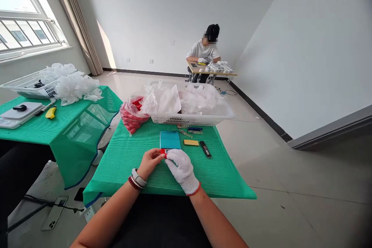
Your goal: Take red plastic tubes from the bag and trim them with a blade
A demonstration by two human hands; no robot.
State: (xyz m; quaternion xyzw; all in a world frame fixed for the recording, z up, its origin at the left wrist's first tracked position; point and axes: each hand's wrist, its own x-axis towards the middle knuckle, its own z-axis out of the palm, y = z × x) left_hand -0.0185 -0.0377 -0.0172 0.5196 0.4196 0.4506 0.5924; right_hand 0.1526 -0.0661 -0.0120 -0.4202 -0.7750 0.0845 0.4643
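Note:
My bare left hand (152,161), with a band and beads at the wrist, pinches a small red plastic piece (162,151) from the left. From the other side, my right hand (181,166) in a white knit glove closes its fingertips at the same piece. Something greyish shows between the fingertips, too small to name. Just beyond the hands lies a flat blue pad (170,139). To its right are a tan block (191,142) and a black case with white print (205,149). Small clear and blue pen-like items (194,130) lie behind these.
A white plastic basket (192,119) of clear bags stands at the back of the green-covered table (128,162). Beside it slumps a bag of red parts (133,114). On the left table are a scale (21,114) and a yellow cutter (50,112). A person (205,50) sits farther off.

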